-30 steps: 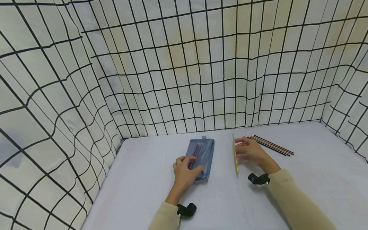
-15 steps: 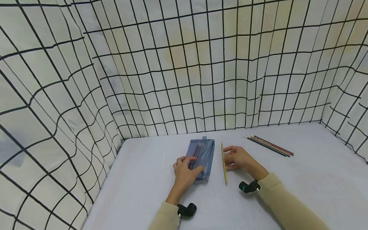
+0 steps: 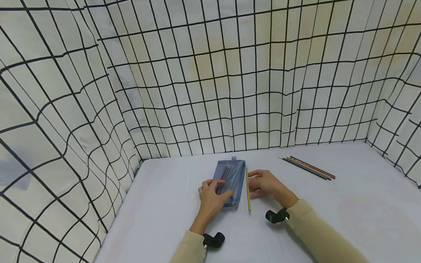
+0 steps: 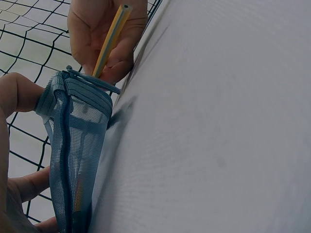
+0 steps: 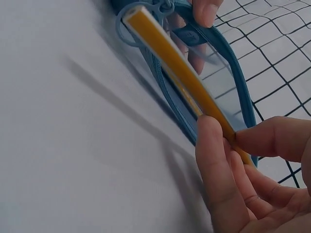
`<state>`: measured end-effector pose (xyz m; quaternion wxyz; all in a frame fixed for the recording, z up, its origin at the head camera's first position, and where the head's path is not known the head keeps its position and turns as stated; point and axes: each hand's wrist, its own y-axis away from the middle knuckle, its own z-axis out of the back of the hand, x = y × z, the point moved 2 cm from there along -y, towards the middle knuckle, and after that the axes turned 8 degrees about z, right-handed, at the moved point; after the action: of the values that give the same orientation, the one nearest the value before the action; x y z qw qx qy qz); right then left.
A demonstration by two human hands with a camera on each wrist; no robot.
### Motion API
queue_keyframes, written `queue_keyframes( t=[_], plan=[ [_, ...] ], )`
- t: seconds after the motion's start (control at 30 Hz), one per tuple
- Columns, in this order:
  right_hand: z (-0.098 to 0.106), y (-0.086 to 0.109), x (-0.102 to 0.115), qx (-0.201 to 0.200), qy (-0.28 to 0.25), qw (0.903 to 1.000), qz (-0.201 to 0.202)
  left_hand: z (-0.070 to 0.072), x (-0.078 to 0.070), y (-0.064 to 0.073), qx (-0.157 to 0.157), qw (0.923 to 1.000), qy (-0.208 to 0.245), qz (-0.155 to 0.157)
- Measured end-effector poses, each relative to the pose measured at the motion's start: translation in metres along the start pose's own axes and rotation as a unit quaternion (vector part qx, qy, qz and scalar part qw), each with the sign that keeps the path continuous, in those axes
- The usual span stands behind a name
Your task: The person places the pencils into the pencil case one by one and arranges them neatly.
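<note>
A blue mesh pencil case (image 3: 239, 179) lies on the white table with several dark pencils (image 3: 227, 171) showing through its top. My left hand (image 3: 211, 194) grips it across its near half, thumb and fingers on opposite edges (image 4: 82, 141). My right hand (image 3: 268, 185) pinches a yellow pencil (image 3: 248, 195) between thumb and fingertips, right beside the case's right edge. In the right wrist view, the case's zipped side (image 5: 243, 92) gapes open behind the yellow pencil (image 5: 182, 70), and a zip pull ring (image 5: 118, 29) hangs near the pencil's end.
Several pencils (image 3: 308, 167) lie side by side, slanted, on the table to the right. A black grid net (image 3: 242, 94) over white sheeting encloses the back and both sides of the table. Each wrist carries a small black camera (image 3: 214, 240).
The right hand has carried the yellow pencil leftward from near the loose pencils to the case's right edge. The left hand and the case have stayed in place.
</note>
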<state>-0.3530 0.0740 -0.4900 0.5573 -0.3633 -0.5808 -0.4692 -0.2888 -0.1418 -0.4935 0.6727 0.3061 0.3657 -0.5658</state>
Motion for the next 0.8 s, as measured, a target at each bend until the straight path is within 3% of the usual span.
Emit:
queue_keyframes(
  t=[0.2,0.5,0.8],
  plan=[
    [-0.010,-0.010,0.004,-0.014,-0.027,0.9995,-0.002,0.001,0.000,-0.001,-0.001,1.0000,0.000,-0.005],
    [-0.024,-0.021,0.013,-0.044,-0.021,0.9988,-0.004,0.001,-0.002,0.001,0.000,1.0000,0.002,-0.002],
    [-0.027,-0.027,0.010,-0.054,-0.050,0.9973,-0.004,0.000,-0.002,0.000,-0.002,1.0000,0.000,-0.002]
  ],
)
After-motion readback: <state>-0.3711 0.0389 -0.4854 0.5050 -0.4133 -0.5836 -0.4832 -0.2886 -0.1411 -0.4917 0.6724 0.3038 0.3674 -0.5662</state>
